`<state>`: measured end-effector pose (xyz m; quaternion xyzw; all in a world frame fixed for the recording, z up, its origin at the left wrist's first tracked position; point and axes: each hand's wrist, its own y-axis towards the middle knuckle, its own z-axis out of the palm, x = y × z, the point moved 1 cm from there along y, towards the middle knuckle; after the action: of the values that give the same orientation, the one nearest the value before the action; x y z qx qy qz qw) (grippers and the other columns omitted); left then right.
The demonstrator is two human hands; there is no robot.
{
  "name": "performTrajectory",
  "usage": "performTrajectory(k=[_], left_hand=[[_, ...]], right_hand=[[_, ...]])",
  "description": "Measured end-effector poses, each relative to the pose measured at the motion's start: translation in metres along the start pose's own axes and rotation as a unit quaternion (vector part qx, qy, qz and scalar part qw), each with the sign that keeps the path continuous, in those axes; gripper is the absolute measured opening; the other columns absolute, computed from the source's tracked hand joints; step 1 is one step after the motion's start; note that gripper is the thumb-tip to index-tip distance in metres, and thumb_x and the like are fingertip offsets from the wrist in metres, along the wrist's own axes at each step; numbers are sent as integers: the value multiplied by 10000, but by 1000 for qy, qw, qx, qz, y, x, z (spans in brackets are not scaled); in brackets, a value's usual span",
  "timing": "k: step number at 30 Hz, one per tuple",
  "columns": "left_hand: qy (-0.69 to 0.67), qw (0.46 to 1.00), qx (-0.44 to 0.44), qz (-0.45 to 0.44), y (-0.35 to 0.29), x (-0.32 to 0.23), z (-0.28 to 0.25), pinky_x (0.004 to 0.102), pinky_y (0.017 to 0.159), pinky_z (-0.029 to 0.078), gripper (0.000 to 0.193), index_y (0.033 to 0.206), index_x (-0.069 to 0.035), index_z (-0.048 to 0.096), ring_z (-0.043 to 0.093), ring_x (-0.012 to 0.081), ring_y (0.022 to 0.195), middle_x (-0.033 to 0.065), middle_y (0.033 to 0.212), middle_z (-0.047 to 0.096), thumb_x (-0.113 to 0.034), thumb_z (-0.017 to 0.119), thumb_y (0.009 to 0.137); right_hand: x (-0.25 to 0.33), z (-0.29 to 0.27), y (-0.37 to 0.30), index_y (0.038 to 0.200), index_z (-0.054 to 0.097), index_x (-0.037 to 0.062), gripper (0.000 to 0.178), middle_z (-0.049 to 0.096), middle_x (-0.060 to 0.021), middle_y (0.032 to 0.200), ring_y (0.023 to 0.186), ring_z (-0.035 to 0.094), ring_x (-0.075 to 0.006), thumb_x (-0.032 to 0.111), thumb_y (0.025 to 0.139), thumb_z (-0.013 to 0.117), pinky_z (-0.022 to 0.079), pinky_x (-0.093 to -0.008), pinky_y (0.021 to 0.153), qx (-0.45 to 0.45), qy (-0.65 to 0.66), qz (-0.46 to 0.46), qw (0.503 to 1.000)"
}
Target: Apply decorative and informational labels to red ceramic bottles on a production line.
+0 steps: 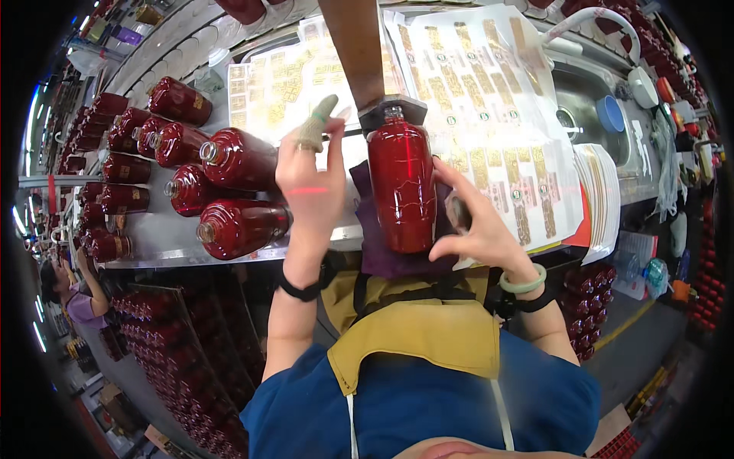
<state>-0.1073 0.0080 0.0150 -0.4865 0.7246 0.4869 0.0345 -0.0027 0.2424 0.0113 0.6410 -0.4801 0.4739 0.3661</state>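
A glossy dark-red glass bottle [402, 187] lies in front of me on a purple cloth [375, 249], its clear neck pointing away toward a wooden post [353, 46] with a dark block at its end. My right hand [489, 229] curves beside the bottle's right side, thumb and index finger spread apart near its base and flank. A dark oval thing [460, 214] shows between them; its kind is unclear. My left hand [310, 180] is raised left of the bottle, apart from it, fingers parted. A beige cloth finger cover [315, 130] sits on one finger.
Several red bottles [241, 157] lie on the metal bench to the left. Sheets of gold labels [474, 69] spread behind. At the right are a sink [589, 99], a blue cup [610, 114] and a paper stack [600, 191]. Another person [84, 306] works far left.
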Motion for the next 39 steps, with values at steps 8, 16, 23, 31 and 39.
performTrajectory(k=[8, 16, 23, 31, 39], left_hand=[[-63, 968, 178, 165, -25, -63, -24, 361, 827, 470, 340, 1040, -45, 761, 647, 237, 857, 42, 953, 733, -98, 873, 723], [-285, 916, 149, -242, -47, -59, -9, 414, 1062, 451, 838, 1516, 79, 340, 559, 282, 1265, 230, 1373, 553, -139, 805, 854], [-450, 785, 176, -388, -52, -59, 1, 371, 1067, 477, 773, 1557, 56, 226, 572, 212, 1255, 173, 1414, 520, -27, 691, 945], [-455, 780, 183, -389, -56, -55, 4, 387, 1109, 434, 853, 1579, 40, 195, 520, 230, 1317, 171, 1472, 469, -40, 727, 917], [-450, 781, 188, -389, -59, -52, 5, 391, 1130, 408, 844, 1575, 39, 208, 488, 226, 1344, 166, 1484, 455, -42, 729, 916]], right_hand=[[-5, -11, 38, 1363, 585, 34, 441, 567, 42, 942, 685, 389, 10, 171, 964, 710, 342, -170, 623, -132, 136, 51, 981], [4, -1, 82, 1188, 635, 21, 375, 532, 42, 816, 740, 471, -45, 247, 923, 774, 406, -214, 657, -105, 73, 79, 989], [9, 5, 86, 1167, 613, 14, 380, 673, -40, 922, 817, 607, -76, 215, 902, 796, 515, -256, 732, -102, 134, 101, 981], [12, 4, 85, 1164, 611, 12, 413, 690, -55, 950, 824, 636, -91, 225, 878, 820, 528, -264, 740, -108, 112, 102, 983], [11, 4, 87, 1159, 616, 9, 405, 696, -57, 950, 819, 639, -88, 214, 876, 821, 530, -262, 738, -111, 102, 112, 982]])
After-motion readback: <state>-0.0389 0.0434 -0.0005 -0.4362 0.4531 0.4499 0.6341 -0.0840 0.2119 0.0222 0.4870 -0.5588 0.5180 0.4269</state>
